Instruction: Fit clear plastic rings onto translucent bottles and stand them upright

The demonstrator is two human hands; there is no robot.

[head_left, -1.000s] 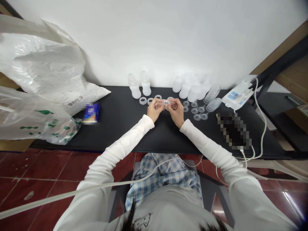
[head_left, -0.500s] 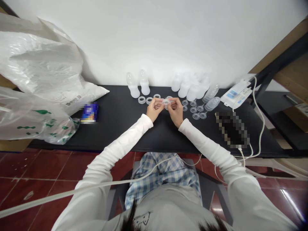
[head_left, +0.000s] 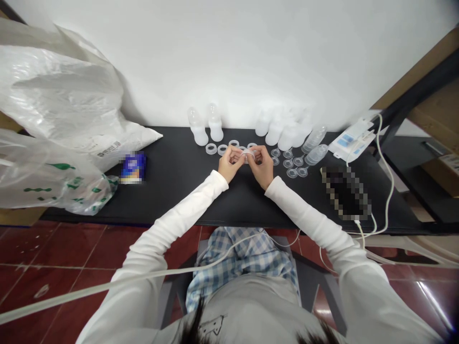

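My left hand [head_left: 230, 163] and my right hand [head_left: 260, 165] meet above the middle of the black table [head_left: 179, 200]. Their fingertips pinch a clear silicone ring [head_left: 248, 154] between them. Just beyond my hands lie several similar rings [head_left: 222, 149] in a row. Frosted plastic bottles [head_left: 198, 126] stand behind the rings, with more in a cluster [head_left: 276, 129]. To the right of my right hand are several small clear cup-shaped parts [head_left: 288, 163] and clear ribbed bottles [head_left: 316, 154].
Large plastic bags [head_left: 53, 86] lie over the table's left end, near a blurred blue packet [head_left: 133, 167]. A blurred dark device [head_left: 344, 193] with a white cable [head_left: 385, 191] and a white package [head_left: 351, 139] sit at the right. A white wall [head_left: 229, 52] rises behind.
My hands have drawn slightly closer, and the ring between them now shows more edge-on. The view has shifted a little; the objects on the table have not visibly moved.
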